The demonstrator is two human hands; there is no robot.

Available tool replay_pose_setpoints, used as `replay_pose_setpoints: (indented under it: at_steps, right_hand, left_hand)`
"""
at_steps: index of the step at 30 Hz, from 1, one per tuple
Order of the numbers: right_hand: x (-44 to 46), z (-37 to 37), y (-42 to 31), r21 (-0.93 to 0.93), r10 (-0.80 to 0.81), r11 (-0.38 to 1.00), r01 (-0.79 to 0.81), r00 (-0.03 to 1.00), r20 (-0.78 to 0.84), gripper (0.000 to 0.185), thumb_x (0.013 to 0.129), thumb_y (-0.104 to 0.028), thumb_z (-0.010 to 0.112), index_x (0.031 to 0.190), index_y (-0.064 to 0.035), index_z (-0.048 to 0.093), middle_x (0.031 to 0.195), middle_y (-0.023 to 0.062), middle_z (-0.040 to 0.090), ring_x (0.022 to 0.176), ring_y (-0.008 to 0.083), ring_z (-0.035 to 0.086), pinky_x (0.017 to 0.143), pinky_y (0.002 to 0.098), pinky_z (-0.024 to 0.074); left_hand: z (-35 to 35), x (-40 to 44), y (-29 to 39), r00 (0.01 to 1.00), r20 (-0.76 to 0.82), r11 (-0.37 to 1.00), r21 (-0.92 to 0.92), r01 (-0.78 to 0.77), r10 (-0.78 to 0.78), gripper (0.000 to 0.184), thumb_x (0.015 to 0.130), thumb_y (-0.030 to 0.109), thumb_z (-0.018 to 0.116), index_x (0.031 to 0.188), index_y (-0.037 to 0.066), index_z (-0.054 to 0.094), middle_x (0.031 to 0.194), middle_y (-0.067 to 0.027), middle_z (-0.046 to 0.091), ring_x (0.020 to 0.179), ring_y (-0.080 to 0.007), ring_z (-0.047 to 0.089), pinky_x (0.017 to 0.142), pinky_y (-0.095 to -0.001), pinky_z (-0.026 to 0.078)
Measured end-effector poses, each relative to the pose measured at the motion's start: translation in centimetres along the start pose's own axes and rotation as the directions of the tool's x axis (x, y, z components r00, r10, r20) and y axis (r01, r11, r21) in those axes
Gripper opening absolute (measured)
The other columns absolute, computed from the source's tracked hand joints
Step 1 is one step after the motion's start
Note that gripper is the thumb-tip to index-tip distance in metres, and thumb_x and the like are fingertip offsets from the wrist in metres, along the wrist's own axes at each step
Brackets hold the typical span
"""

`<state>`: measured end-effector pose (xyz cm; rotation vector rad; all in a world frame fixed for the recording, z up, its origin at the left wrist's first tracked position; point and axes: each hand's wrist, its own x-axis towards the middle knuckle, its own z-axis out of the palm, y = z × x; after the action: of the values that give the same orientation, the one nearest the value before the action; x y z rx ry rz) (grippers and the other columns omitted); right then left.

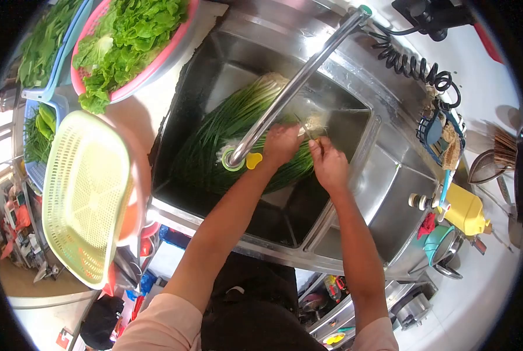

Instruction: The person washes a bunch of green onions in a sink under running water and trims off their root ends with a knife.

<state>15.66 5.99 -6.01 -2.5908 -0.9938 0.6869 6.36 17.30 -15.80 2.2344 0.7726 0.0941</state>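
Observation:
A large heap of scallions point(232, 120), long green leaves with pale root ends, lies in the left sink basin. My left hand point(282, 143) is closed around a bunch of scallions over the basin, close to their pale ends point(316, 123). Beside it my right hand point(330, 167) grips a small knife point(303, 127) between thumb and fingers. Its thin blade points up and left, next to the root ends. The chrome faucet point(296, 88) crosses above the heap, its green-rimmed spout and a yellow tab covering part of the leaves.
A pale green plastic basket point(86, 199) stands left of the sink. Behind it are lettuce in a pink colander point(194, 9) and other greens in blue baskets point(36, 175). A second basin point(384, 196) adjoins on the right, with a yellow jug point(463, 209) and strainers beyond.

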Motion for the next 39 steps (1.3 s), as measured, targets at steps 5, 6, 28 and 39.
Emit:
replay_pose_setpoints:
  at_steps: [5,6,28,39]
  right_hand:
    - [-0.1,-0.5,-0.1,0.038,0.007,0.999,-0.008,1.0,0.029,0.044,0.099,-0.052,0.047,0.104,-0.0116,0.063,0.085,0.0253,0.068,0.083,0.0506,0.064,0.074,0.0587,0.0505]
    - [-0.1,-0.5,-0.1,0.05,0.022,0.998,-0.024,0.999,0.05,0.045,0.099,-0.052,0.046,0.105,-0.0111,0.063,0.087,0.0255,0.068,0.085,0.0507,0.064,0.075,0.0589,0.0502]
    - [1.5,1.7,2.8,0.579,0.125,0.76,-0.297,0.94,0.318,0.05,0.095,-0.05,0.06,0.112,-0.003,0.066,0.076,0.0121,0.066,0.064,0.0245,0.063,0.061,0.0382,0.0494]
    - [4.1,0.7,0.2,0.784,-0.064,0.605,-0.14,0.973,0.222,0.037,0.091,-0.02,0.073,0.124,-0.0094,0.059,0.096,0.0004,0.066,0.088,0.0102,0.059,0.078,0.028,0.0482]
  left_hand:
    - [-0.4,-0.1,0.6,1.0,-0.004,1.0,0.011,0.027,-0.027,0.026,0.093,0.029,0.056,0.104,0.007,0.063,0.101,-0.0182,0.069,0.095,-0.0378,0.066,0.088,-0.051,0.048]
    - [-0.5,-0.2,0.7,0.999,-0.044,1.0,-0.005,0.004,-0.004,0.025,0.093,0.028,0.056,0.104,0.008,0.063,0.1,-0.018,0.069,0.094,-0.0375,0.066,0.087,-0.0507,0.048]
    - [-2.4,-0.4,-0.2,0.99,-0.14,0.934,-0.355,-0.051,0.001,0.027,0.092,0.032,0.065,0.099,0.006,0.068,0.09,-0.0161,0.069,0.086,-0.0353,0.066,0.078,-0.0455,0.049]
    - [-5.4,-0.2,0.1,0.998,0.064,0.694,-0.72,0.029,0.024,0.026,0.095,0.027,0.067,0.101,0.002,0.068,0.086,-0.0047,0.07,0.079,-0.0118,0.059,0.076,-0.0323,0.049]
